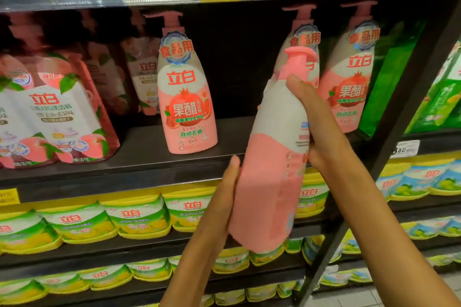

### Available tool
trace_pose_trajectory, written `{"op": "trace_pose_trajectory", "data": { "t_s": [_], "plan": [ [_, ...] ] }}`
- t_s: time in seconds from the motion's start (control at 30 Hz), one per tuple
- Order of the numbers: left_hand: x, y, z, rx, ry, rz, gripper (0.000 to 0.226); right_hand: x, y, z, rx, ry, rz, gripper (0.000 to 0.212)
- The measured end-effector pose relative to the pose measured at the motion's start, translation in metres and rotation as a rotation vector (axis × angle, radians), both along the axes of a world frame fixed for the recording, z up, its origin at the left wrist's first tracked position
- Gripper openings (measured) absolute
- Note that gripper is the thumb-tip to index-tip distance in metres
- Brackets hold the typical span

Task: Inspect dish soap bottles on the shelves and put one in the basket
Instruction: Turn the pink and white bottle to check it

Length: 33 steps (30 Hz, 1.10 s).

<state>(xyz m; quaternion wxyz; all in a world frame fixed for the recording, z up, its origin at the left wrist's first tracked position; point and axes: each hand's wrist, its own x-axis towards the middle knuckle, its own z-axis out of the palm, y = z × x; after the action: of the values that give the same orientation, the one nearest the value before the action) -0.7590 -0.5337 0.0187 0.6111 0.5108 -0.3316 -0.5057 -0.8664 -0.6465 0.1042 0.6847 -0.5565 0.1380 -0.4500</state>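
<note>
I hold a pink and white pump bottle of dish soap (270, 157) in front of the shelves, tilted, with its side or back toward me. My left hand (224, 197) cups its lower left side. My right hand (316, 119) grips its upper right side, the thumb near the pump neck. Three matching pink bottles stand on the dark shelf (139, 154): one at the middle (185, 97), one partly hidden behind the held bottle (303, 57), one at the right (349, 77). No basket is in view.
Pink refill pouches (57, 117) crowd the shelf's left end. Green packs (391, 77) stand at its right. Lower shelves hold several yellow and green tubs (134, 217). A dark upright post (389, 147) divides this rack from another one at the right.
</note>
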Motion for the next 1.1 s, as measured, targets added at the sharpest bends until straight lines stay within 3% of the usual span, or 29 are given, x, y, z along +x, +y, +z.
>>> {"op": "trace_pose_trajectory", "data": {
  "t_s": [0.07, 0.13, 0.2, 0.3, 0.4, 0.47, 0.6, 0.7, 0.87, 0.93, 1.03, 1.1],
  "plan": [
    [-0.008, -0.007, -0.001, -0.018, -0.171, 0.095, 0.054, -0.008, -0.005, 0.003, -0.043, 0.033, -0.128, 0.015],
    [-0.022, -0.011, -0.002, -0.152, -0.318, 0.141, 0.076, -0.016, -0.015, 0.003, -0.046, 0.038, -0.189, 0.018],
    [-0.039, -0.018, -0.005, -0.218, -0.348, 0.204, 0.076, -0.022, -0.021, 0.009, -0.075, 0.081, -0.206, 0.026],
    [-0.054, -0.025, -0.004, -0.257, -0.234, 0.255, 0.060, -0.033, -0.033, 0.016, -0.119, 0.156, -0.127, 0.040],
    [-0.058, -0.026, -0.002, -0.225, -0.124, 0.239, 0.058, -0.043, -0.049, 0.013, -0.130, 0.188, 0.048, 0.035],
    [-0.062, -0.025, -0.001, -0.222, -0.065, 0.189, 0.054, -0.047, -0.055, 0.003, -0.060, 0.170, 0.145, 0.038],
    [-0.066, -0.026, 0.001, -0.213, 0.007, 0.089, 0.045, -0.046, -0.054, -0.008, 0.142, 0.029, 0.405, 0.021],
    [-0.064, -0.029, 0.004, -0.197, -0.067, 0.077, 0.042, -0.048, -0.053, -0.006, 0.107, 0.036, 0.297, 0.024],
    [-0.060, -0.044, 0.006, -0.196, -0.236, 0.148, 0.065, -0.040, -0.035, 0.009, -0.145, 0.142, -0.089, 0.035],
    [-0.062, -0.052, 0.011, -0.180, -0.160, 0.214, 0.069, -0.036, -0.033, 0.015, -0.201, 0.177, -0.084, 0.038],
    [-0.060, -0.052, 0.018, -0.137, 0.056, 0.138, 0.047, -0.035, -0.041, 0.022, -0.208, 0.203, 0.082, 0.043],
    [-0.051, -0.051, 0.011, -0.185, 0.214, 0.118, 0.044, -0.032, -0.047, 0.020, -0.156, 0.171, 0.148, 0.050]
  ]
}}
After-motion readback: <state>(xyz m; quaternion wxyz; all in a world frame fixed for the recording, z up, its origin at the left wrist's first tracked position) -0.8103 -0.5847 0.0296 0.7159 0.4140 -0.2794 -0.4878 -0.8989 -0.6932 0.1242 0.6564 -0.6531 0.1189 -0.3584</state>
